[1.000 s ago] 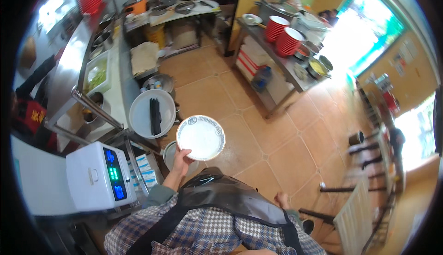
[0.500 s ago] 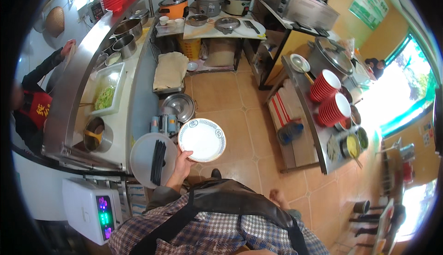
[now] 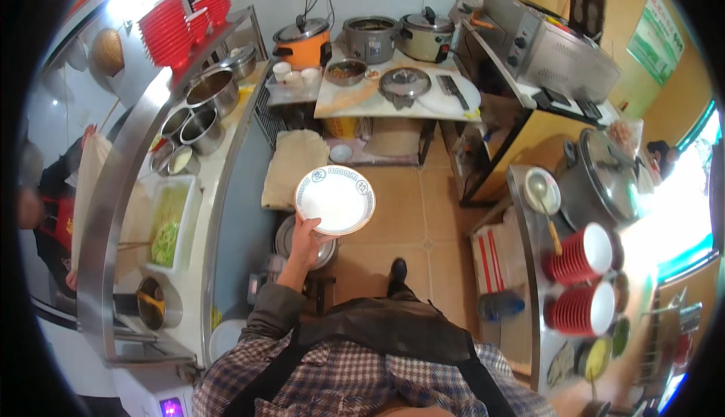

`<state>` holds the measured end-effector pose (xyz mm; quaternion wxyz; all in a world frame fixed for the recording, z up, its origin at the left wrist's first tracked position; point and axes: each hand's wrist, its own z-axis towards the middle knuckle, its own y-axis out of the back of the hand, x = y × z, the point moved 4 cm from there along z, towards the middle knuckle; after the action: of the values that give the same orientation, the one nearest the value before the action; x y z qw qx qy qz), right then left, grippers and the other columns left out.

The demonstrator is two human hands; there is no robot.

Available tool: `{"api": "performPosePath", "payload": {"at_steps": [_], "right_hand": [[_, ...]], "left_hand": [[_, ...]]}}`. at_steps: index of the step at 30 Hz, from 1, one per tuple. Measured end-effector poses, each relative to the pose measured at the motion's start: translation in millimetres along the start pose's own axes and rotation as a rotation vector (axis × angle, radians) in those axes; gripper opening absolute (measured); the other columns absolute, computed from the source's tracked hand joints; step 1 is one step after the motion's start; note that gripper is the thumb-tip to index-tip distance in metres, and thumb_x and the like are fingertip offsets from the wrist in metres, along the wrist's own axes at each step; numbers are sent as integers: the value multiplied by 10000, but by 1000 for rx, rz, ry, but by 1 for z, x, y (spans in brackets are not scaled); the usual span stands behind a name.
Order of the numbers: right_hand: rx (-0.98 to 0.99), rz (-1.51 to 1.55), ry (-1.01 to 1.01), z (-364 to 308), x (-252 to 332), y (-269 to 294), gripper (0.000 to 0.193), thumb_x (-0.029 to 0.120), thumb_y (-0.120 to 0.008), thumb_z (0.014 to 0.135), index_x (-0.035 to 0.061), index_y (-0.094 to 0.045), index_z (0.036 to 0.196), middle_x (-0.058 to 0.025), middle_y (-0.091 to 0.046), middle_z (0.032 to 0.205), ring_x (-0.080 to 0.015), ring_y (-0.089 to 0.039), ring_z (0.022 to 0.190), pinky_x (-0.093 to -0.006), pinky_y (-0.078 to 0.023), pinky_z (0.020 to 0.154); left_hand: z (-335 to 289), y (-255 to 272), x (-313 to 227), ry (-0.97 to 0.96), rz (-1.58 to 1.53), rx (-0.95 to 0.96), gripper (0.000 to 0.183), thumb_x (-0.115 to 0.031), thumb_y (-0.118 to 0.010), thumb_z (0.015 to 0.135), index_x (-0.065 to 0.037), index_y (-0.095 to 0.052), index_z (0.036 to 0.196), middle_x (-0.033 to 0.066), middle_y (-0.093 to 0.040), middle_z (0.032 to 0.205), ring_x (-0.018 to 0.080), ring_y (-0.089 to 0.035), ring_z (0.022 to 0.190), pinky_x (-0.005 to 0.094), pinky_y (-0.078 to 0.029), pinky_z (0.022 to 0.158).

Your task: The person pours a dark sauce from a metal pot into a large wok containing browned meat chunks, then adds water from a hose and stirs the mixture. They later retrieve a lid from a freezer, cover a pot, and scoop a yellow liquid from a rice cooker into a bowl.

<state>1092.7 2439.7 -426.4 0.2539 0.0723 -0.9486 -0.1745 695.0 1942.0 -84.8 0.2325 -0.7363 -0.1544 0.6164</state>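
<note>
A white bowl with a dark key pattern and round emblems along its inner rim is held out in front of my body, its inside facing up. My left hand grips its near left rim, the thumb laid over the inside and the fingers underneath. Nothing shows in the bowl. My right hand is out of sight. Just beyond the bowl lies a stack of beige cloth or sheets, and below it is a metal pot lid, partly hidden by my hand.
On the left counter stand metal pots and a tray of chopped greens. Rice cookers and a cleaver sit on the far table. To the right are stacked red bowls and a large lidded pot. Someone stands behind the left counter.
I have stepped forward, so the far table and right-hand counter look nearer. The bowl remains in my left hand. My right hand has left the view.
</note>
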Motion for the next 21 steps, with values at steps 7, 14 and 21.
{"api": "performPosePath", "payload": {"at_steps": [7, 14, 21], "right_hand": [[-95, -300, 402, 225, 285, 134, 175, 147, -542, 944, 21, -662, 956, -107, -662, 771, -220, -652, 722, -334, -508, 603], [-126, -124, 693, 256, 594, 173, 211, 100, -548, 936, 8, -636, 1105, -92, -660, 831, -177, -636, 748, -305, -511, 645], [142, 80, 597, 292, 681, 138, 249, 115, -546, 967, -4, -597, 1180, -60, -659, 896, -134, -618, 738, -275, -505, 642]], "left_hand": [[199, -51, -33, -109, 21, -107, 665, -153, -545, 857, -181, -245, 1450, 152, -440, 1381, 338, -560, 1180, 489, -598, 782], [405, -77, -96, -175, 16, -140, 573, -184, -550, 864, -133, -290, 1371, 158, -463, 1318, 332, -577, 1116, 519, -581, 785], [632, -64, -158, -233, 59, -109, 598, -179, -586, 856, -135, -300, 1379, 144, -486, 1291, 319, -584, 1107, 479, -605, 741]]}}
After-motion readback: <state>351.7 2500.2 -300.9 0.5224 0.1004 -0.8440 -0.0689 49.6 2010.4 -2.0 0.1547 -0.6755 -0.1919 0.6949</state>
